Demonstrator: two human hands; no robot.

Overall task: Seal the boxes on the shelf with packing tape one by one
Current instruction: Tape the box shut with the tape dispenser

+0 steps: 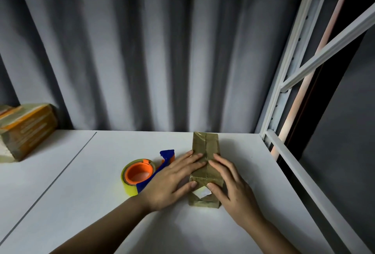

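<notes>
Small taped box (206, 148) under both hands — left hand (172, 180), right hand (229, 186) — fingers straight, pressing flat.

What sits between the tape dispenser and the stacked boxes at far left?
Nothing: in the head view, only bare white shelf separates the tape dispenser from the stacked boxes.

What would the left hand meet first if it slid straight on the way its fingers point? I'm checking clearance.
The left hand already rests on the taped box; beyond it probably the right hand.
</notes>
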